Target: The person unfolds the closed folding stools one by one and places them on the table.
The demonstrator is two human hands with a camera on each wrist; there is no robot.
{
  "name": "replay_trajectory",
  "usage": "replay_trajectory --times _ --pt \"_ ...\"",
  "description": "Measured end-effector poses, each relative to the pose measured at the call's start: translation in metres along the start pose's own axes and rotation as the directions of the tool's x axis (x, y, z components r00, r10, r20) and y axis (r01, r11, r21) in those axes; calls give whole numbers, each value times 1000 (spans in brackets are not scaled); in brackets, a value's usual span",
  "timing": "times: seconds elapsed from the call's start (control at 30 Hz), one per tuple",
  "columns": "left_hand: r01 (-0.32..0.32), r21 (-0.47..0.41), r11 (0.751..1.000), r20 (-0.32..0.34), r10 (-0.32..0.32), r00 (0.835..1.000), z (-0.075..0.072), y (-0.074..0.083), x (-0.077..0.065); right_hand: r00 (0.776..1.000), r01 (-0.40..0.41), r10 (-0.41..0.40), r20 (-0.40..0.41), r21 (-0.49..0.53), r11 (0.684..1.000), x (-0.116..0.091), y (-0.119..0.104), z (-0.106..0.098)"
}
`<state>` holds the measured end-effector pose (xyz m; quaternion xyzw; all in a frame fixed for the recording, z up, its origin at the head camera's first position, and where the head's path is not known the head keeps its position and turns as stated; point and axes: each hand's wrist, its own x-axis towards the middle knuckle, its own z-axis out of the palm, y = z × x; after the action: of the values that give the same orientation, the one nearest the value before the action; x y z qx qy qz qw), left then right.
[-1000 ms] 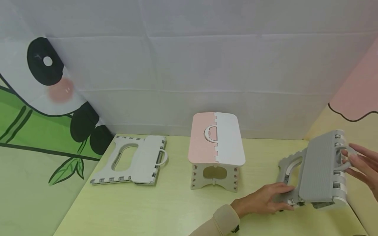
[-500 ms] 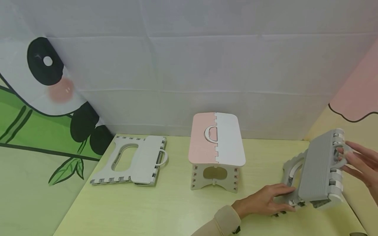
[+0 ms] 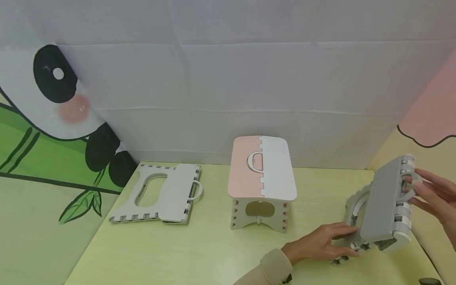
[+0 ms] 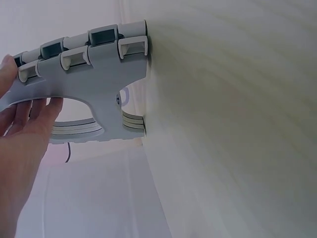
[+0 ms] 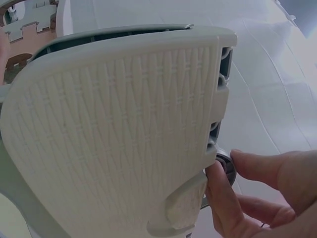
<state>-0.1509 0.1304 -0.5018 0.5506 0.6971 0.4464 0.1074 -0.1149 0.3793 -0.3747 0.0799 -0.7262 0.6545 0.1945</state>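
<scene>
A grey folding step stool [image 3: 381, 202], partly folded, stands tilted at the right of the table in the head view. My left hand [image 3: 320, 242] grips its leg panel low down, thumb on one side and fingers through the oval cutout, as the left wrist view shows on the leg panel [image 4: 111, 74]. With fingers hooked through the carry handle [image 3: 409, 192], my right hand [image 3: 436, 194] holds the hinge side. Up close in the right wrist view, the woven-textured seat half [image 5: 119, 129] fills the middle, and the right thumb and fingers pinch the handle loop [image 5: 227, 168].
A pink and white stool [image 3: 261, 168] stands unfolded at the middle of the table [image 3: 185, 253], near the back wall cloth [image 3: 242, 79]. At the left a white folded stool [image 3: 167, 194] lies flat. A dark round object [image 3: 430, 281] shows at the lower right edge.
The grey stool's seat has tipped steeper, and its handle side has come slightly left with my right hand. Its leg panel has shifted a little right. My left hand keeps its grip.
</scene>
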Motion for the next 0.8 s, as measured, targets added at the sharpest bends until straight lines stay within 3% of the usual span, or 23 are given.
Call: replay_trajectory --times 0.1,0.37,0.63,0.8 --pt "-5 2 1000 0 5 1000 1 0 1 1000 -23 23 -8 -54 998 1 -1 1" --pt "12 -21 1000 5 -12 1000 4 -2 1 1000 15 -15 6 -2 1000 1 -2 5" --pt "24 -36 999 16 -24 1000 -9 19 -1 999 35 -35 -1 20 999 -1 -4 11" --pt "68 -66 995 13 -67 998 -1 9 -2 1000 16 -16 1 -38 999 1 -4 10"
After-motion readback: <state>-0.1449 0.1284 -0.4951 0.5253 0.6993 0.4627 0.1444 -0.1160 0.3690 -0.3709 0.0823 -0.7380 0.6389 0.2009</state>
